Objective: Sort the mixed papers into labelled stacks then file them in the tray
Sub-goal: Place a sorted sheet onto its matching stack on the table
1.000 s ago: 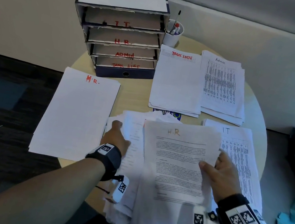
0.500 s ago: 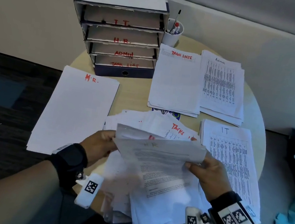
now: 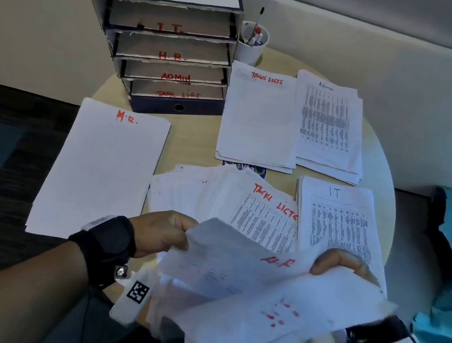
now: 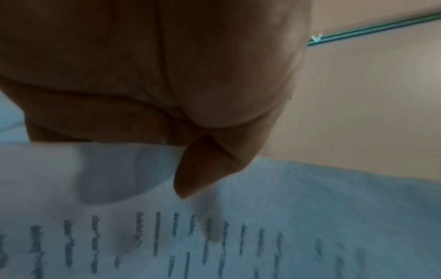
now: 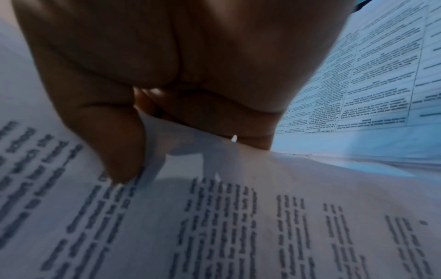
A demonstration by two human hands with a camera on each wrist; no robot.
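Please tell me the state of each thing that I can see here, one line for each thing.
H.R. sheet: lifted, bent, gripped at both ends.
Left hand: pinches the sheet's left end.
Right hand: pinches its right end.
Mixed pile: fanned out, Tasks Lists page on top.
H.R. stack: flat, overhangs the table edge.
File tray: upright, slots labelled.
Cup: upright, holds pens.

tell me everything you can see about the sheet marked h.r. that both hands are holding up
The H.R. sheet is thin white paper with printed text and a red handwritten label near its top edge. It is lifted off the table, tilted and slightly curled, motion-blurred. The left hand pinches its left edge; the right hand grips its right edge. More loose sheets hang beneath it.
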